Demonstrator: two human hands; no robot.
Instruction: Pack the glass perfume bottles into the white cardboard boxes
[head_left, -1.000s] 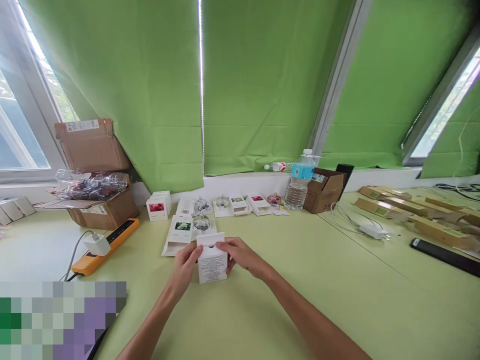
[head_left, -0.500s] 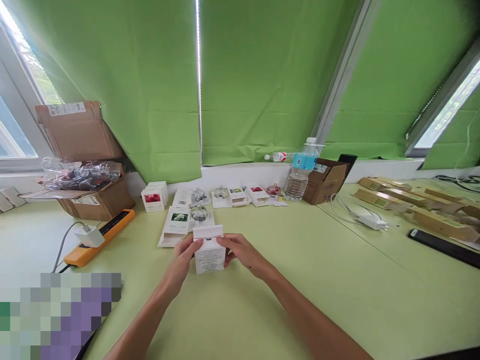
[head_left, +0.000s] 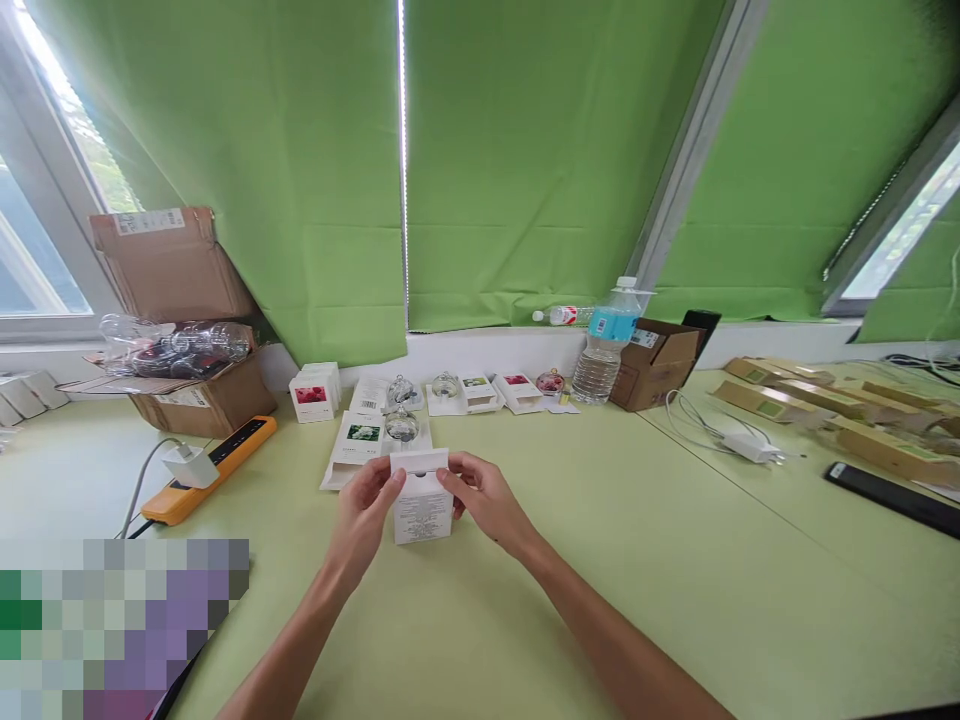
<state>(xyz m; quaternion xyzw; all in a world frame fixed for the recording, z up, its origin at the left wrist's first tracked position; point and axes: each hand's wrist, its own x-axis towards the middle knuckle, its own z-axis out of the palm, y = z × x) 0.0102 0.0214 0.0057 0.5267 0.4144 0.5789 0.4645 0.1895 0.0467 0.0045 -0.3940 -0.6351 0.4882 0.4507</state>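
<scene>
Head view: left hand (head_left: pixel 366 508) and right hand (head_left: pixel 486 500), fingers curled, grip a small white printed cardboard box (head_left: pixel 424 508) by its sides, just before a round clear-glass vessel (head_left: pixel 402 427)

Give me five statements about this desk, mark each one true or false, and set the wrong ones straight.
1. The left hand and the right hand both hold a small white box. True.
2. The top flap of that box is tucked fully shut. False: it stands up above the box.
3. A white adapter is on the orange power strip. True.
4. The blue-labelled bottle is lying on its side. False: it stands upright.
5. The black slab-like object on the right lies on the table. True.
</scene>
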